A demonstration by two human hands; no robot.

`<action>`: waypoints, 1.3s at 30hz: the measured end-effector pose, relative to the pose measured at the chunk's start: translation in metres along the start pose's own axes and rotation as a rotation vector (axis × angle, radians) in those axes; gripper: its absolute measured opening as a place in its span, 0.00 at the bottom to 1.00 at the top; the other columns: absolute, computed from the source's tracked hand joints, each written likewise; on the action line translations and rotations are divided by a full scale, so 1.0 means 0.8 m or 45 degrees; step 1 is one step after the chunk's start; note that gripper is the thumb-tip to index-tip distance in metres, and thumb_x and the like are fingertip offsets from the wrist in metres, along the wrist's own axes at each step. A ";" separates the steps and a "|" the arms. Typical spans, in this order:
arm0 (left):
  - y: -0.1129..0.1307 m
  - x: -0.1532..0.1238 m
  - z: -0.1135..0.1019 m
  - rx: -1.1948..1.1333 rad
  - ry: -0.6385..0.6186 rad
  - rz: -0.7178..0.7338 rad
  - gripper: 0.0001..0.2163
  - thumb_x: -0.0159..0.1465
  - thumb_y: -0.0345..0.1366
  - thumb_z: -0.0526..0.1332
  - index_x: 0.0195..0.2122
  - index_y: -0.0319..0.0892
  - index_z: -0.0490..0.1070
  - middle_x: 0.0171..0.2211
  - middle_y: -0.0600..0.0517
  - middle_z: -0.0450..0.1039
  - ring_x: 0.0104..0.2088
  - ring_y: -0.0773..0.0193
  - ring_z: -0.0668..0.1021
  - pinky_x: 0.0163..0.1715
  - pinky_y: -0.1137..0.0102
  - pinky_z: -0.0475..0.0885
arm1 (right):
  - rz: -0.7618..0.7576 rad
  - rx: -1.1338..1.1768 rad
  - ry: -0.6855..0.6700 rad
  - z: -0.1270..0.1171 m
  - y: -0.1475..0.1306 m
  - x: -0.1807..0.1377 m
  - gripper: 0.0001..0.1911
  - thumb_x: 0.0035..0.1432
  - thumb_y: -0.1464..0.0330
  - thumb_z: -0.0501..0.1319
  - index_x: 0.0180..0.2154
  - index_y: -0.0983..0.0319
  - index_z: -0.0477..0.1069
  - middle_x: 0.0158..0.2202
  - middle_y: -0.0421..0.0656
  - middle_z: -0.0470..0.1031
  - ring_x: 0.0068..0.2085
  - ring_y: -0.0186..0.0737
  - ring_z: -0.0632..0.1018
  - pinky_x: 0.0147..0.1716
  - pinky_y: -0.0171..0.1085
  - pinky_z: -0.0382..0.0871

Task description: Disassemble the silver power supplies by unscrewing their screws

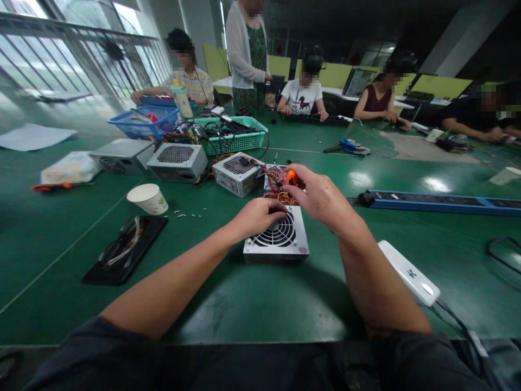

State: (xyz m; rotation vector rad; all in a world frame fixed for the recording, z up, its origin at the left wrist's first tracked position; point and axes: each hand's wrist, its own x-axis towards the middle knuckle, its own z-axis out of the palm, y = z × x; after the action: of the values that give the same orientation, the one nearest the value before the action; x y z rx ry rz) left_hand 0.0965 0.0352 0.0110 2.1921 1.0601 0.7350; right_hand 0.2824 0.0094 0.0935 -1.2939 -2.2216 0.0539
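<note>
A silver computer power supply [303, 231] lies fan side up on the green table in front of me. My left hand [264, 214] rests over its far edge beside the round fan grille, thumb and fingers pinched together. Whatever is between those fingertips is too small to make out. Above the far right corner, my right hand [315, 193] grips the orange handle of a screwdriver [291, 177], held roughly upright. Red and yellow wires [279, 193] bunch up just behind the power supply, partly hidden by my hands.
More power supplies [238, 174] stand behind and to the left. Further back are a green basket [236, 144] of cables and a blue basket [142, 127]. A paper cup [148, 198], glasses on a black tray [122, 250], a power strip [439, 202] and a white device [409, 271] surround me. People sit opposite.
</note>
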 end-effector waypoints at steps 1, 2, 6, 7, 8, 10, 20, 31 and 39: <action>0.000 0.000 0.001 -0.005 0.002 0.006 0.11 0.67 0.39 0.61 0.44 0.42 0.81 0.42 0.51 0.83 0.43 0.60 0.82 0.47 0.69 0.75 | 0.002 -0.002 -0.002 0.001 -0.001 0.000 0.19 0.67 0.64 0.58 0.57 0.60 0.69 0.42 0.48 0.81 0.38 0.46 0.79 0.38 0.40 0.66; -0.001 0.000 0.001 -0.011 0.003 0.013 0.10 0.67 0.39 0.61 0.43 0.42 0.81 0.42 0.51 0.83 0.43 0.61 0.82 0.46 0.69 0.75 | 0.007 -0.004 -0.012 0.001 -0.003 0.001 0.20 0.67 0.65 0.57 0.58 0.61 0.68 0.43 0.49 0.81 0.39 0.47 0.79 0.39 0.40 0.66; -0.003 0.000 0.002 -0.031 -0.001 0.046 0.10 0.67 0.38 0.61 0.43 0.43 0.81 0.41 0.52 0.83 0.42 0.61 0.82 0.46 0.70 0.74 | 0.016 -0.030 -0.075 0.003 -0.006 0.001 0.24 0.67 0.66 0.56 0.63 0.62 0.65 0.46 0.51 0.81 0.41 0.49 0.80 0.39 0.41 0.67; -0.003 0.000 0.002 -0.027 -0.006 0.052 0.10 0.67 0.38 0.61 0.43 0.43 0.81 0.41 0.52 0.83 0.42 0.62 0.82 0.46 0.70 0.74 | -0.002 -0.034 -0.078 0.003 -0.006 0.001 0.25 0.67 0.66 0.56 0.64 0.63 0.64 0.47 0.52 0.81 0.42 0.50 0.80 0.40 0.41 0.67; -0.004 0.000 0.002 -0.018 -0.012 0.053 0.10 0.67 0.38 0.61 0.43 0.43 0.81 0.41 0.52 0.83 0.41 0.62 0.82 0.45 0.70 0.74 | -0.022 -0.032 -0.074 0.002 -0.005 0.001 0.25 0.68 0.66 0.56 0.64 0.63 0.64 0.48 0.52 0.81 0.43 0.50 0.80 0.40 0.41 0.67; -0.004 0.000 0.001 0.009 -0.017 0.046 0.10 0.67 0.39 0.61 0.44 0.43 0.80 0.41 0.52 0.82 0.42 0.61 0.82 0.46 0.70 0.74 | -0.052 -0.008 -0.069 0.001 -0.002 0.000 0.24 0.68 0.67 0.55 0.64 0.62 0.64 0.49 0.52 0.81 0.43 0.50 0.80 0.41 0.41 0.67; 0.000 0.002 -0.003 -0.125 0.036 -0.004 0.11 0.67 0.39 0.61 0.44 0.41 0.80 0.42 0.51 0.82 0.42 0.61 0.82 0.45 0.70 0.75 | 0.050 0.165 0.152 -0.011 0.016 0.000 0.18 0.66 0.65 0.58 0.56 0.61 0.69 0.40 0.47 0.80 0.37 0.44 0.78 0.38 0.39 0.66; 0.011 0.027 -0.009 -0.333 0.117 -0.131 0.11 0.62 0.40 0.66 0.41 0.39 0.82 0.32 0.49 0.82 0.28 0.65 0.78 0.31 0.70 0.72 | 0.005 0.208 0.410 -0.022 0.008 -0.003 0.18 0.62 0.68 0.62 0.53 0.62 0.72 0.40 0.46 0.79 0.38 0.45 0.80 0.40 0.43 0.71; -0.006 0.054 0.011 -0.315 0.152 0.039 0.11 0.62 0.40 0.66 0.38 0.38 0.82 0.30 0.51 0.80 0.28 0.67 0.75 0.31 0.72 0.68 | 0.022 0.190 0.595 -0.032 0.008 -0.005 0.16 0.61 0.67 0.63 0.52 0.60 0.72 0.37 0.44 0.78 0.35 0.44 0.79 0.37 0.44 0.74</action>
State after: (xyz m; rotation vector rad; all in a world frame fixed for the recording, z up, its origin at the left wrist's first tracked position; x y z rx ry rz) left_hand 0.1234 0.0706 0.0109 1.9775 0.9402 0.9671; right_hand 0.3012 0.0033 0.1113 -1.1111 -1.7735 -0.0691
